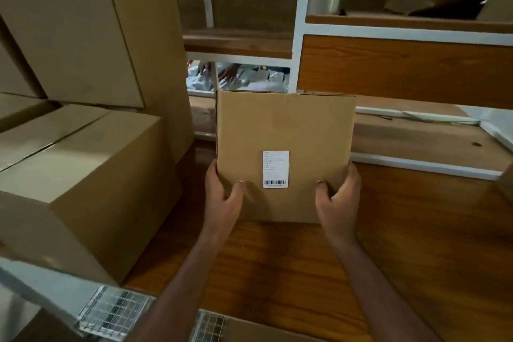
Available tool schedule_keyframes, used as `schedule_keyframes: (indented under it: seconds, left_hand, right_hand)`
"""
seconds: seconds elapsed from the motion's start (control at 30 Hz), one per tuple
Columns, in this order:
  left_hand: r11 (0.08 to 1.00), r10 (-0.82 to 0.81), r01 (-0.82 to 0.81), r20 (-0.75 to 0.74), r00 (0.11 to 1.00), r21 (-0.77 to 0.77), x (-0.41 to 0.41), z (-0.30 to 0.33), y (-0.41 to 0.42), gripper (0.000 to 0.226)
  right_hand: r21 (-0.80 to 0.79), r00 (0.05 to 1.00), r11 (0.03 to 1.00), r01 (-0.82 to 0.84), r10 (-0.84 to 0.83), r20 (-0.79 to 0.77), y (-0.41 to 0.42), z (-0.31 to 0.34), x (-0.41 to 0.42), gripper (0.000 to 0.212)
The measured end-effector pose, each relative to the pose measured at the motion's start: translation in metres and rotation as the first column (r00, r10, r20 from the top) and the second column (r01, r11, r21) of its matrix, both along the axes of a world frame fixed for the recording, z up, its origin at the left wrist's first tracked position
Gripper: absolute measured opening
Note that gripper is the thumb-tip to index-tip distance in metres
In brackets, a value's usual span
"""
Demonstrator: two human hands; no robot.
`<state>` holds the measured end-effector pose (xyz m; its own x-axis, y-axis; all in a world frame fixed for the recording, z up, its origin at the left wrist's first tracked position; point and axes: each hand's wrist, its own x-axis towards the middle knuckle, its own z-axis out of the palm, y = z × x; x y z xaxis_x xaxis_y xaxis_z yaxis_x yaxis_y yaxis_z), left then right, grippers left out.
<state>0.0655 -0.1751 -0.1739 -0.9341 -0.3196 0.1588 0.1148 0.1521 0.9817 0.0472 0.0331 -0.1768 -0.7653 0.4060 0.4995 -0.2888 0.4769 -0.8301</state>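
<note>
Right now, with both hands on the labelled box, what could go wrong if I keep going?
1. The left hand and right hand grip only the lower corners of the labelled box, so its top could tip or it could slip.
2. The stacked cartons stand close on the left; a swing that way may knock them.
3. Another person's hands work in the shelf opening just beyond the box; pushing it forward might hit them.

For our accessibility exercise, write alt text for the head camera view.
A left hand and right hand hold a cardboard box with a barcode label by its sides at a wooden counter. Larger cardboard boxes stand stacked at left.
</note>
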Motion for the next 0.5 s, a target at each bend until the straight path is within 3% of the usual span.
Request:
schedule_keyframes:
  seconds: [0.27,0.5]
  left_hand:
    - [0.997,-0.013,0.018,0.060,0.998,-0.073,-0.021,-0.022,-0.022,0.080]
    - [0.987,-0.077,0.089,0.099,0.992,-0.131,-0.015,-0.043,-0.035,0.083]
  right_hand:
    - [0.063,0.993,0.998,0.018,-0.025,0.115,-0.016,-0.016,0.007,0.058]
    - [0.007,0.982,0.999,0.049,-0.049,0.183,-0.028,-0.032,0.026,0.054]
